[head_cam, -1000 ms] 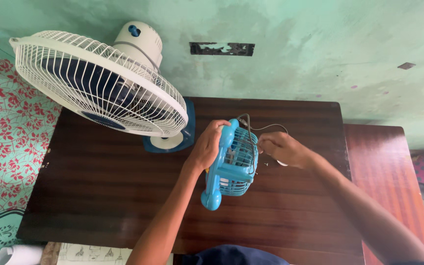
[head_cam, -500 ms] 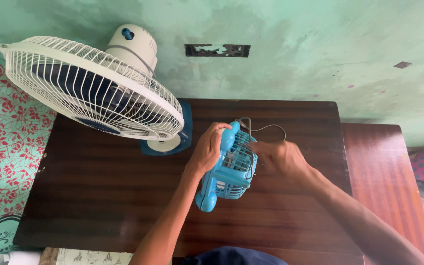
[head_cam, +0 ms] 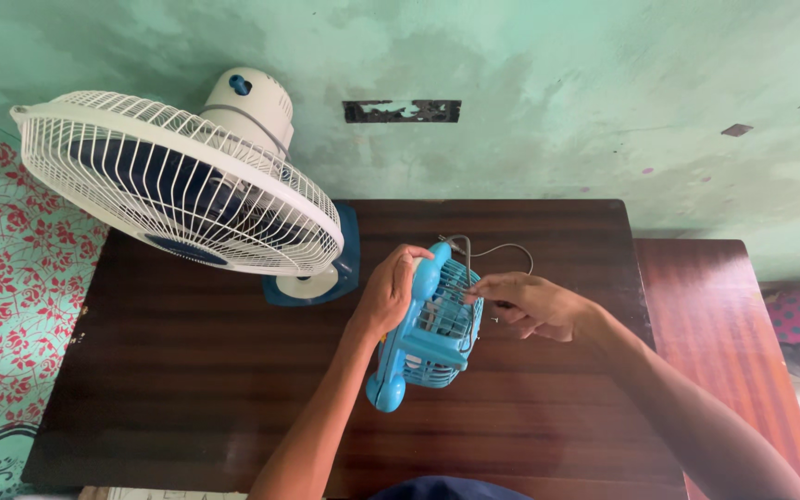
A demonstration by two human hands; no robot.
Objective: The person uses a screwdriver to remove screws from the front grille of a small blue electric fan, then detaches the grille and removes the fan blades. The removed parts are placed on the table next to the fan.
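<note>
Small blue fan: left hand fingers clamped on its stand; right hand fingertips pinched at grille. Step: grille work; next calls for steady grip.

Soft even daylight, sharp focus

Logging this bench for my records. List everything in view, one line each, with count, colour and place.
small fan: one, light blue, caged, mid-table, held tilted.
wire: one, grey, looping off the small fan's far end.
table fan: one, white cage, dark blue blades and base, far left of the table.
table: one, dark brown wood, against the wall.
second table: one, reddish wood, abutting on the right.
wall: green, stained, behind.
floral cloth: red on green, left.
left hand: grips the small fan's frame.
right hand: fingertips at its cage.
</note>
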